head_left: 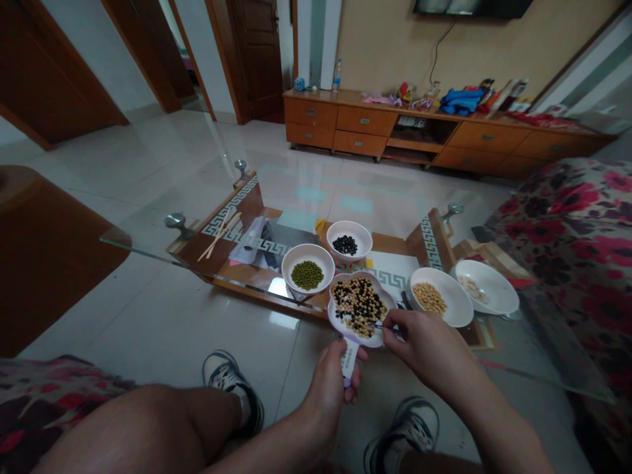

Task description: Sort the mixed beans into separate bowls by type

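My left hand [323,376] is closed round the handle of a white, flower-shaped dish [350,359] at the near edge of the glass table. Mixed black and yellow beans [359,304] are spread over the dish. My right hand [425,343] pinches slim tweezers [378,326], their tips among the beans on the dish's right side. Left of the dish, a white bowl [289,258] holds green beans [307,274]. Behind it, another bowl [366,232] has black beans [344,245]. Yellow beans [429,298] lie in a bowl [460,309] to the right.
At the far right of the glass table [148,247] stands a white bowl [501,296] with a few pale pieces inside. Chopsticks [217,238] and papers [254,247] show at the left. A floral-covered seat [582,217] borders the right; a low cabinet [365,122] lines the wall.
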`<state>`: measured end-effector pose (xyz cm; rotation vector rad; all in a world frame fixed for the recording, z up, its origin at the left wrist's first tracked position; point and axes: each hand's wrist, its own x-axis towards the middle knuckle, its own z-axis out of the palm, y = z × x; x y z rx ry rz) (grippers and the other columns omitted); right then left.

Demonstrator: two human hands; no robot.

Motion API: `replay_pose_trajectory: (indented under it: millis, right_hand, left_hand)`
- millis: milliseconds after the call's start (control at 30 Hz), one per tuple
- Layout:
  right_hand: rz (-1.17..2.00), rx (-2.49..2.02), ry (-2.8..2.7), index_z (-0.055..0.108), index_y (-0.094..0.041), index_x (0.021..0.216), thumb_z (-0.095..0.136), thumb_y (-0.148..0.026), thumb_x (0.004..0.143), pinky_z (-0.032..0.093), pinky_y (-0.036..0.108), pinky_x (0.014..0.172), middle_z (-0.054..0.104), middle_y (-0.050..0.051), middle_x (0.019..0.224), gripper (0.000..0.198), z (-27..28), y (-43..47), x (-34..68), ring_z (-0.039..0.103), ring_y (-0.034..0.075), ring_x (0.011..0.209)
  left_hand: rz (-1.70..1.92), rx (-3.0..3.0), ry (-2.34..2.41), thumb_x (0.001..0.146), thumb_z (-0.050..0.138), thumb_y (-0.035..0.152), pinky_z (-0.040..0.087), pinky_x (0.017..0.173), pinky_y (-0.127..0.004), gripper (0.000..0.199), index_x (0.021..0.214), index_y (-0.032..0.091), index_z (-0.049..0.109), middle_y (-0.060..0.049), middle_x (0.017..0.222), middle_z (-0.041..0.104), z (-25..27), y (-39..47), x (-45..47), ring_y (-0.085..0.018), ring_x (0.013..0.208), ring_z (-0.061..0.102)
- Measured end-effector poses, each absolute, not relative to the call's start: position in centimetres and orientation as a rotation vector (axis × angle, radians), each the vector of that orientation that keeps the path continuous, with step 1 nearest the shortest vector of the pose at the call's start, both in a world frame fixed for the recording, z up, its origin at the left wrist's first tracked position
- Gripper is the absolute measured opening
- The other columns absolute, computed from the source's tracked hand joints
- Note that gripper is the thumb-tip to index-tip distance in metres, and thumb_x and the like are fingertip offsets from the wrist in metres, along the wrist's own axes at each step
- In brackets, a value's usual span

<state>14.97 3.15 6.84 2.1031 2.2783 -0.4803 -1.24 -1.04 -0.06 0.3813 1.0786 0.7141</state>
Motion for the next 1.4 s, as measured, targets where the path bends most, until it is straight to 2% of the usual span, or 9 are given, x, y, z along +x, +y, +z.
replay_pose_trajectory:
  millis: [733,1000,1233,1400]
  right_hand:
    - [-0.341,2.181,2.818,0.071,-0.023,0.093,0.053,-0.030,0.089,0.042,0.024,0.064,0.073,0.004,0.083,0.020,6.6,4.6,10.8,0.065,0.014,0.071]
    - [-0.349,2.204,2.807,0.069,-0.024,0.097,0.052,-0.027,0.091,0.040,0.025,0.069,0.073,0.002,0.092,0.018,6.0,5.6,7.9,0.065,0.017,0.083]
    - [-0.380,2.223,2.771,0.067,-0.025,0.100,0.050,-0.030,0.093,0.040,0.026,0.069,0.073,0.001,0.095,0.019,6.0,5.4,8.3,0.066,0.016,0.085]
    - [-0.353,2.241,2.681,0.067,-0.025,0.100,0.049,-0.033,0.093,0.040,0.026,0.064,0.074,0.002,0.091,0.021,6.1,4.8,9.7,0.068,0.017,0.080]
  left_hand:
    - [0.723,0.371,1.067,0.075,0.041,0.051,0.025,0.045,-0.026,0.040,0.080,0.015,0.058,0.005,0.047,0.043,-0.3,-0.8,-1.0,-0.008,0.038,0.029]
    - [0.726,0.392,1.096,0.076,0.041,0.050,0.025,0.044,-0.026,0.033,0.064,0.021,0.049,0.004,0.045,0.042,-0.5,-0.8,-0.7,-0.009,0.038,0.031]
    - [0.731,0.364,1.099,0.077,0.041,0.050,0.025,0.044,-0.026,0.033,0.068,0.020,0.050,0.005,0.046,0.042,-0.7,-0.8,-0.7,-0.009,0.037,0.029]
    - [0.728,0.359,1.082,0.079,0.040,0.049,0.025,0.045,-0.026,0.035,0.075,0.017,0.055,0.005,0.048,0.043,-0.4,-0.8,-0.8,-0.008,0.039,0.027]
